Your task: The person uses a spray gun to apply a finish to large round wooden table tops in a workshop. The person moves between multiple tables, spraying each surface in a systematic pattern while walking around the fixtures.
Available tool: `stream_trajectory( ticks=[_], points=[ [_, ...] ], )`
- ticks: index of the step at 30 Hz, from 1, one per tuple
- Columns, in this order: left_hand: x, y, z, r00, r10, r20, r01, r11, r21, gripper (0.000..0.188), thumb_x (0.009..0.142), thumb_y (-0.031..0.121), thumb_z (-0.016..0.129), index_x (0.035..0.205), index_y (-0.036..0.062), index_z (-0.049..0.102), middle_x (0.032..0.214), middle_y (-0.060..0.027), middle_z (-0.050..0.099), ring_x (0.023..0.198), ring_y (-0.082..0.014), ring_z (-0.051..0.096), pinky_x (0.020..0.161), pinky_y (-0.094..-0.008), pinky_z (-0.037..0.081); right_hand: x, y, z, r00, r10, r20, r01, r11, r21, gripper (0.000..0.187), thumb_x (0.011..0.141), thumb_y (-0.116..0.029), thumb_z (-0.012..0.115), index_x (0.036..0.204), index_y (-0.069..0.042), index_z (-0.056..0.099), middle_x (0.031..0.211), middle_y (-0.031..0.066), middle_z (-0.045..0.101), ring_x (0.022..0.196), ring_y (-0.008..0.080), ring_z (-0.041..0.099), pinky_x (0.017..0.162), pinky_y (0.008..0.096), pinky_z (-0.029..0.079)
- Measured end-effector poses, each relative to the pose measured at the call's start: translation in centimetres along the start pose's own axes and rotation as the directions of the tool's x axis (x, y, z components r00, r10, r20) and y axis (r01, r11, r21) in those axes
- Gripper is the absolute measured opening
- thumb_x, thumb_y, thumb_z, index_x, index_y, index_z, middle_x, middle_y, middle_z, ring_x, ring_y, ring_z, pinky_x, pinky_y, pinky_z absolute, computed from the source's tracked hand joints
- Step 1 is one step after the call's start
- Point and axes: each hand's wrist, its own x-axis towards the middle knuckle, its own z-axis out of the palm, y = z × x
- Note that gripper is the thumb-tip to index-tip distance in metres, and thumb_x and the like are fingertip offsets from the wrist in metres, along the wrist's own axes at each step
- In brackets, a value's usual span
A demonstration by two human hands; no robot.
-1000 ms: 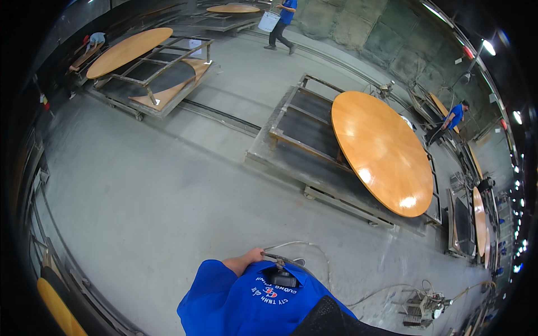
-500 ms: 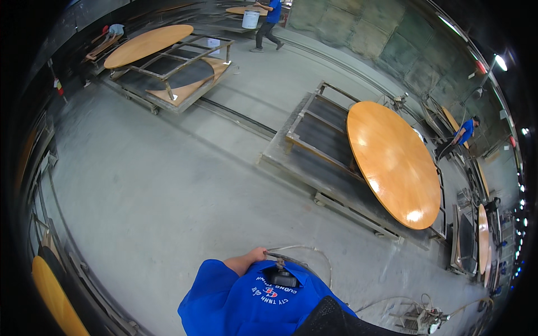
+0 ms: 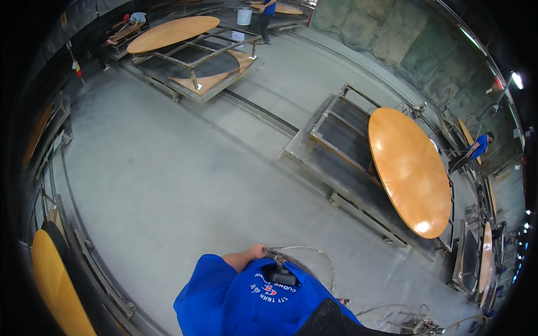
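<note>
My left hand (image 3: pixel 256 251) is closed around a hose (image 3: pixel 300 260) in front of my chest, at the lower middle. From there the pale hose loops out to the right and curves back toward my right side. Only a sliver of my right hand (image 3: pixel 341 301) shows beside my blue shirt, next to a small metallic piece; its fingers are hidden. Beyond my hands, to the right, a large round orange-brown wooden tabletop (image 3: pixel 412 173) lies glossy on a metal frame above a low wheeled cart (image 3: pixel 314 159).
Another cart (image 3: pixel 210 96) with a round tabletop (image 3: pixel 174 33) stands at the far left. A yellow-brown panel (image 3: pixel 56 285) leans at the near left. Hose-connected equipment (image 3: pixel 417 323) sits at the lower right. Floor rails (image 3: pixel 260 112) run between the carts. Co-workers are at the back and right.
My view has turned, so the carts and tabletops sit farther right. A sliver of my right hand has come into view. The walking co-worker at the back now stands more upright near the white bucket.
</note>
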Motion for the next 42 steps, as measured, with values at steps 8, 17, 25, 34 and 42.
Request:
stream_trajectory(
  ticks=[8, 17, 25, 34, 42],
  points=[
    [-6.2, 0.6, -2.4, 0.972, 0.086, -0.217, -0.059, 0.990, 0.131, 0.026, 0.091, 0.034, 0.063, 0.106, 0.0146, 0.070, 0.102, -0.0161, 0.071, 0.097, -0.0382, 0.067, 0.086, -0.0480, 0.054, 0.8, 6.4, -0.2, 0.994, 0.076, 0.074, -0.080, 0.995, 0.053, 0.059, 0.093, -0.070, 0.048, 0.073, -0.015, 0.039, 0.055, 0.0002, 0.035, 0.046, 0.0166, 0.036, 0.042, 0.0320, 0.031],
    [-14.5, -0.9, -4.1, 0.941, 0.241, -0.239, -0.189, 0.957, 0.221, 0.026, 0.096, 0.036, 0.057, 0.110, 0.0166, 0.068, 0.098, -0.0151, 0.071, 0.094, -0.0388, 0.067, 0.079, -0.0487, 0.053, -3.9, 18.2, -1.5, 0.993, 0.064, 0.097, -0.066, 0.998, 0.024, 0.059, 0.095, -0.069, 0.046, 0.074, -0.014, 0.039, 0.055, 0.0009, 0.039, 0.043, 0.0170, 0.037, 0.040, 0.0310, 0.032],
    [-21.6, -3.4, -4.3, 0.842, 0.335, -0.423, -0.330, 0.940, 0.087, 0.021, 0.090, 0.021, 0.060, 0.109, 0.0145, 0.065, 0.091, -0.0164, 0.070, 0.087, -0.0409, 0.067, 0.073, -0.0497, 0.052, -4.6, 26.5, -6.7, 0.963, 0.059, -0.262, -0.081, 0.994, -0.075, 0.064, 0.094, -0.071, 0.045, 0.068, -0.013, 0.036, 0.056, 0.0016, 0.038, 0.045, 0.0165, 0.038, 0.040, 0.0313, 0.031],
    [-23.7, -13.9, -8.6, 0.815, 0.434, -0.385, -0.494, 0.867, -0.069, 0.041, 0.074, -0.006, 0.063, 0.111, 0.0083, 0.059, 0.090, -0.0133, 0.066, 0.078, -0.0334, 0.067, 0.068, -0.0428, 0.054, -9.3, 27.9, -5.4, 0.979, -0.201, 0.036, 0.199, 0.978, 0.067, 0.066, 0.091, -0.076, 0.042, 0.067, -0.016, 0.037, 0.050, 0.0001, 0.037, 0.040, 0.0173, 0.037, 0.038, 0.0321, 0.033],
    [-31.0, -23.7, -14.4, 0.934, 0.216, -0.283, -0.330, 0.822, -0.464, 0.014, 0.094, 0.023, 0.064, 0.100, 0.0108, 0.062, 0.076, -0.0102, 0.066, 0.062, -0.0245, 0.064, 0.056, -0.0393, 0.049, -20.4, 36.5, 2.0, 0.987, -0.099, 0.124, 0.103, 0.994, -0.030, 0.061, 0.095, -0.071, 0.043, 0.072, -0.014, 0.041, 0.054, 0.0002, 0.037, 0.043, 0.0164, 0.038, 0.040, 0.0322, 0.034]
  ],
)
